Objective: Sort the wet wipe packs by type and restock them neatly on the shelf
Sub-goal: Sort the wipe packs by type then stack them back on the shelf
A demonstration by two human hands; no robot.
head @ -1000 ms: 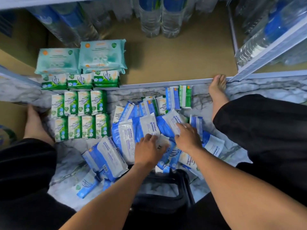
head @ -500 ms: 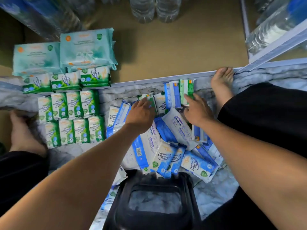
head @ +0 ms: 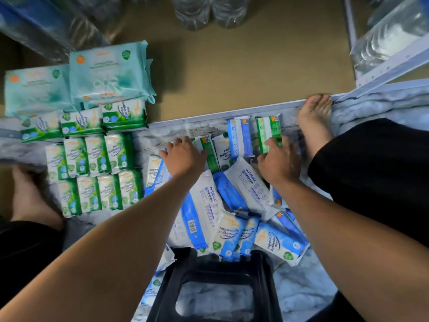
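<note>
Marbled flooring point(head: 301, 291) runs up to a low brown shelf point(head: 243, 73) whose far edge holds water bottles point(head: 206, 12). On the left, the green packs point(head: 92, 175) lie in tidy rows on the floor, with a further row of them and two big teal packs point(head: 109, 73) on the shelf behind; grouping them this way probably keeps one type together. To the right sits a loose heap of blue packs point(head: 234, 219), not yet sorted, with a few green ones mixed in at its far edge.

Both hands reach to that far edge, seemingly to pull out the stray green ones. The left hand point(head: 184, 156) lies palm down with fingers curled over a green pack point(head: 207, 151); whether it truly grips is unclear. The right hand point(head: 279, 162) pinches the near end of another green pack point(head: 268, 131) close to the right foot point(head: 316, 117). A black stool point(head: 216, 289) stands nearest the camera.
</note>
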